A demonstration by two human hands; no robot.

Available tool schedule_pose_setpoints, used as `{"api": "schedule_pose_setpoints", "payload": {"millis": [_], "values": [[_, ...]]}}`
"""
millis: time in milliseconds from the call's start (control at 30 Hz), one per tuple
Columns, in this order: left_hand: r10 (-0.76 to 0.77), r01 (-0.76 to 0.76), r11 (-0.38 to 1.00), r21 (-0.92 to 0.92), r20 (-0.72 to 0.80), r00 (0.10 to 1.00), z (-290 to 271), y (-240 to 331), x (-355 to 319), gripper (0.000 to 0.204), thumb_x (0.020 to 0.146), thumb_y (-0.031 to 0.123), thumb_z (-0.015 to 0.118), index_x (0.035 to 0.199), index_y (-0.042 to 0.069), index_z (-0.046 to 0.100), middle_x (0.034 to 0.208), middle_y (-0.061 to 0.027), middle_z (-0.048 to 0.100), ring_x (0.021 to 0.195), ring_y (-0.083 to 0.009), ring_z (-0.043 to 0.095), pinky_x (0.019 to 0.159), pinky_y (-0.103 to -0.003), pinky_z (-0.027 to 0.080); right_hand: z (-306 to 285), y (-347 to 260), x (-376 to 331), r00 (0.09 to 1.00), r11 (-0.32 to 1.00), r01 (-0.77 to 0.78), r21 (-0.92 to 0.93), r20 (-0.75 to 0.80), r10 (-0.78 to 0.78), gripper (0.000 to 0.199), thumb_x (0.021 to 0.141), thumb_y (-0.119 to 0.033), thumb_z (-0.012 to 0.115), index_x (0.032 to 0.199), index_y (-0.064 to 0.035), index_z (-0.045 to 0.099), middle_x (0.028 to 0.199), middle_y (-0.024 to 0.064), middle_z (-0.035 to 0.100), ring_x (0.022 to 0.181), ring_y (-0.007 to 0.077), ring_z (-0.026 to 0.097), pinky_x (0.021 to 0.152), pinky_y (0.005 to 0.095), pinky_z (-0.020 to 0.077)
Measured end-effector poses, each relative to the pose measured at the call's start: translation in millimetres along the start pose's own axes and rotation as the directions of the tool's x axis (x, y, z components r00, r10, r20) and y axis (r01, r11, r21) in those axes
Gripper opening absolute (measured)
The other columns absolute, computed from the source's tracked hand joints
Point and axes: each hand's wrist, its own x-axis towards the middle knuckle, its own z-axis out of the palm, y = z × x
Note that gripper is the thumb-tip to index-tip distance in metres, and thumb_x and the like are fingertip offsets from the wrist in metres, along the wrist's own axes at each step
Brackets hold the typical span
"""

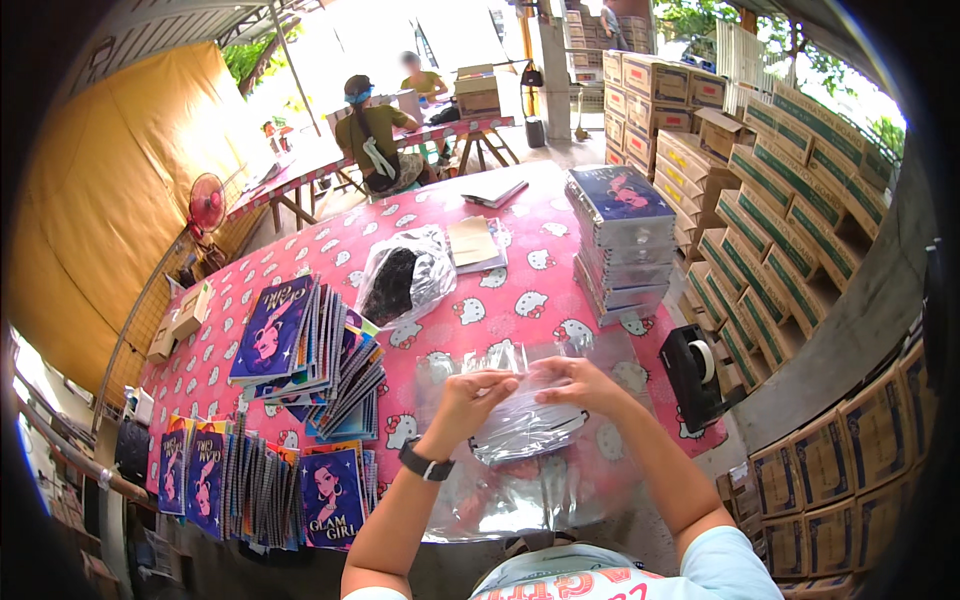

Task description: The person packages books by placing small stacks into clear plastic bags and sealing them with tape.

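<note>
Close to the table's near edge, my left hand [468, 402], with a dark watch on its wrist, pinches the upper edge of a crinkled clear plastic bag [528, 432]. My right hand [582, 385] grips the same edge a little to the right, fingers bent. Glare hides how many layers the plastic has. Larger clear plastic sheets [490, 505] lie flat beneath it and reach the table edge. Left of my hands are a fanned pile of spiral notebooks [275, 335] with dark purple covers and a lower row of notebooks [205, 475].
A tall stack of wrapped notebooks [622, 240] stands far right, above a black tape dispenser [690, 375]. A plastic bag with something black [400, 280] and brown paper [472, 242] lie beyond my hands. Cartons [800, 200] line the right. Two people [372, 140] sit at another table.
</note>
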Motion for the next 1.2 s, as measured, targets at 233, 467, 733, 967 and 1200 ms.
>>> {"api": "schedule_pose_setpoints", "payload": {"millis": [233,467,733,967,1200], "values": [[-0.18,0.107,0.89,0.443,0.126,0.976,-11.2,18.1,-19.7,0.032,0.079,0.019,0.072,0.107,0.003,0.066,0.093,-0.0052,0.068,0.08,-0.0095,0.06,0.07,-0.025,0.047,12.8,-71.5,28.1,0.953,0.948,0.297,-0.117,-0.024,-0.302,0.017,0.078,-0.018,0.071,0.09,-0.0046,0.07,0.081,0.0054,0.068,0.078,0.0127,0.061,0.072,0.0316,0.0484],[0.133,-0.122,0.986,0.114,-0.095,0.987,0.8,21.6,-6.3,0.017,0.085,0.012,0.065,0.095,-0.001,0.069,0.089,-0.0095,0.068,0.079,-0.0139,0.062,0.072,-0.026,0.048,-14.3,-51.9,5.6,0.959,0.906,0.277,-0.32,0.034,-0.281,0.019,0.079,-0.018,0.071,0.092,-0.0043,0.07,0.086,0.0103,0.068,0.08,0.0171,0.064,0.073,0.0331,0.0493],[0.171,-0.171,0.916,0.363,0.033,0.985,5.5,-1.6,-10.9,0.031,0.074,0.018,0.075,0.099,0.0,0.067,0.092,-0.0105,0.068,0.081,-0.0184,0.063,0.074,-0.029,0.049,9.1,-72.1,5.5,0.92,0.876,0.391,-0.282,0.161,-0.358,0.021,0.077,-0.021,0.072,0.087,-0.0027,0.07,0.079,0.0103,0.067,0.074,0.0175,0.063,0.065,0.0322,0.0485],[0.092,-0.092,0.996,-0.021,-0.015,0.996,-4.5,26.4,-10.5,0.048,0.072,0.025,0.076,0.113,0.005,0.062,0.105,-0.0109,0.064,0.094,-0.019,0.06,0.084,-0.03,0.046,-26.2,-100.5,-2.5,0.906,0.883,0.422,-0.205,0.121,-0.405,0.039,0.072,-0.024,0.077,0.102,-0.0027,0.064,0.102,0.0105,0.064,0.093,0.019,0.059,0.082,0.0337,0.0458],[0.202,-0.331,0.652,0.682,0.265,0.943,-3.6,20.8,-45.3,0.081,0.054,0.045,0.083,0.124,0.016,0.054,0.129,-0.0075,0.049,0.122,-0.0294,0.045,0.108,-0.051,0.022,-11.2,-46.3,-47.6,0.901,0.751,0.394,-0.53,0.386,-0.2,0.079,0.057,-0.037,0.084,0.125,-0.0169,0.049,0.133,0.0044,0.047,0.132,0.0267,0.03,0.108,0.0516,0.0151]]}}
